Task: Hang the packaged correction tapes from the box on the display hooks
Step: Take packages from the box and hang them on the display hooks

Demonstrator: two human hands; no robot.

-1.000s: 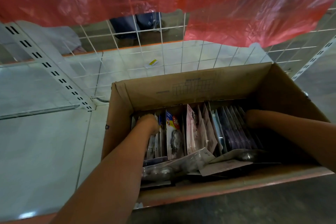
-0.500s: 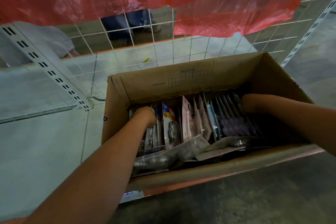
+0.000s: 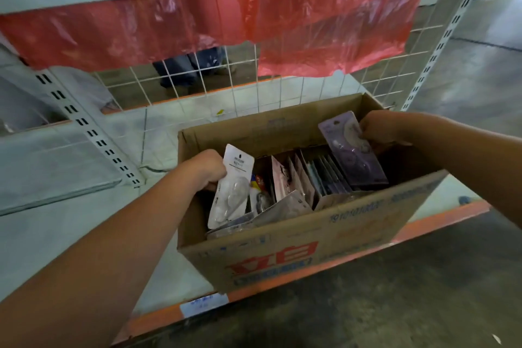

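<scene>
Your left hand (image 3: 207,168) reaches in from the lower left, forearm bare and stretched long across the view, fingers curled round the edge of a white packet (image 3: 231,186) which it holds upright. Your right hand (image 3: 380,128) comes in from the right edge, wrist bent slightly down, fingers and thumb pinching the upper side of a purple packet (image 3: 351,150) (its fingertips are hidden behind the card). The two hands are well apart.

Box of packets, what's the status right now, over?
Left hand grips white packet. Right hand grips purple packet. Both above the box, none hung. No hooks visible.
</scene>
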